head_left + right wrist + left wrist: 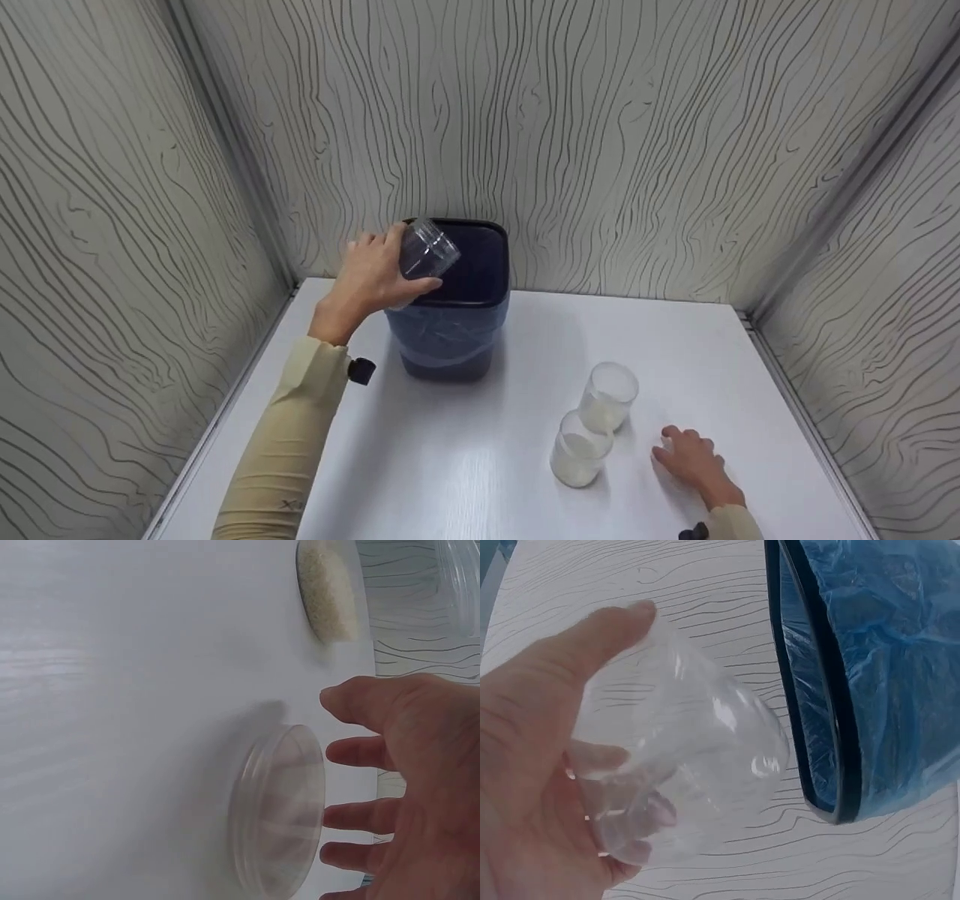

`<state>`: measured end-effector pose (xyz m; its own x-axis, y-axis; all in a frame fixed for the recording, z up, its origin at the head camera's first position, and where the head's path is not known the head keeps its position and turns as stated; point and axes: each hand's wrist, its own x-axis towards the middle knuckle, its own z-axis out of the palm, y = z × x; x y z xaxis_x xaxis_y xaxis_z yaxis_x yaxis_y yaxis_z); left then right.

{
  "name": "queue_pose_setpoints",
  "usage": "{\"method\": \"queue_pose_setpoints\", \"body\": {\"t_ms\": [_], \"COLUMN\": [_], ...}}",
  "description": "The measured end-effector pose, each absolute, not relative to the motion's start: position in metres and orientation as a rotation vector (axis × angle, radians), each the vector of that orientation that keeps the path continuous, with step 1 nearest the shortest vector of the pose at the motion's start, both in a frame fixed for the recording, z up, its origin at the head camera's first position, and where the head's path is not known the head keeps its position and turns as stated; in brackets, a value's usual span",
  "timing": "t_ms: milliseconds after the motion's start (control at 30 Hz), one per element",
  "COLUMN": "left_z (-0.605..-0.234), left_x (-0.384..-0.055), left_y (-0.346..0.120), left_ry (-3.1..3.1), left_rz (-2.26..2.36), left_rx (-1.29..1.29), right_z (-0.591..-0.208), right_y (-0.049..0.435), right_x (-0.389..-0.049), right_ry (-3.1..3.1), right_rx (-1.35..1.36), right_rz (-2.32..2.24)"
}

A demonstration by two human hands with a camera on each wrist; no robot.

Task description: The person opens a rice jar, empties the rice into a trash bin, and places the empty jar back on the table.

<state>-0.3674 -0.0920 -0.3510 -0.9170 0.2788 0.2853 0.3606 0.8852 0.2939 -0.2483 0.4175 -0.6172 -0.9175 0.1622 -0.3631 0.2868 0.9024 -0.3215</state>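
My left hand (371, 274) grips a clear plastic jar (429, 251), thumb on one side and fingers round the other. Tilted, the jar overlaps the left rim of a dark blue bin (450, 337) in the head view; no contents show through its wall. In the left wrist view the see-through jar (712, 742) is beside the bin's black rim (832, 712). Low over the table on the right, my right hand (694, 461) has its fingers spread. Its fingertips are right at the edge of a clear round lid (281, 810) lying on the table.
Two clear jars, a nearer one (577, 457) and a farther one (611, 386), stand close together left of my right hand, with pale rice-like grains (326, 592) inside. A blue plastic liner (907, 675) covers the bin's outside. Patterned walls (525, 150) border the white table (420, 450).
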Motion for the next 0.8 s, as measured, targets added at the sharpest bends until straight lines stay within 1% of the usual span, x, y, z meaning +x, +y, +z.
{"method": "queue_pose_setpoints", "body": {"t_ms": [133,267,600,800], "left_z": [-0.362,-0.377,-0.421,-0.441], "left_x": [-0.359,-0.352,-0.34,-0.329], "left_y": [-0.09,-0.087,-0.082,-0.077], "left_ry": [-2.795,-2.748,-2.648,-2.59], "left_rz": [-0.762,-0.921,-1.124,-1.225], "left_rx": [-0.547,-0.589,-0.589,-0.664], "right_z": [-0.61,-0.6,-0.577,-0.56], "right_y": [0.415,0.412,0.408,0.404], "right_x": [-0.248,-0.249,-0.246,-0.243], "right_ry": [2.746,2.764,2.856,2.899], "right_rx": [0.314,0.294,0.188,0.166], "right_rz": [-0.545,-0.554,-0.551,-0.564]}}
